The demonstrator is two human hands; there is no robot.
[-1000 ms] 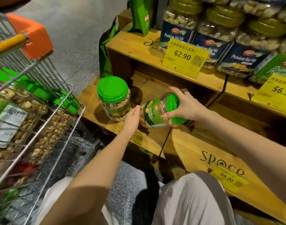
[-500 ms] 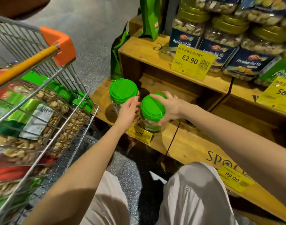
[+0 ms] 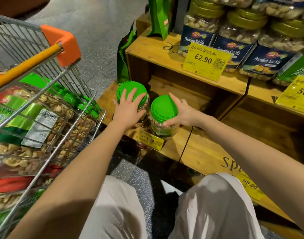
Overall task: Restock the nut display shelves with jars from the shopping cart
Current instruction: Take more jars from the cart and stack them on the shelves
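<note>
The left hand (image 3: 128, 108) is resting flat, fingers spread, on the left jar's (image 3: 127, 86) round green lid. The right hand (image 3: 184, 112) is curling around the right jar (image 3: 163, 107) — clear plastic, nut-filled. Both jars are standing upright on the lower wooden shelf (image 3: 199, 149).

Glossy plastic lids (image 3: 163, 108), wood shelf (image 3: 204, 149) – matt

You can read 62.90 on the yellow price tag (image 3: 206, 62), beside a QR code and under a line of Chinese characters. Just behind that tag, the blue-labelled jars (image 3: 266, 62) say "Premium Nut Mix". Far right of it, a cut-off tag (image 3: 297, 92) shows 56. Below-left of it, a small tag (image 3: 150, 139) reads 115.90. Well below it, a low tag (image 3: 249, 185) reads 99.00, under "SP" on the wooden board (image 3: 208, 152).
</note>
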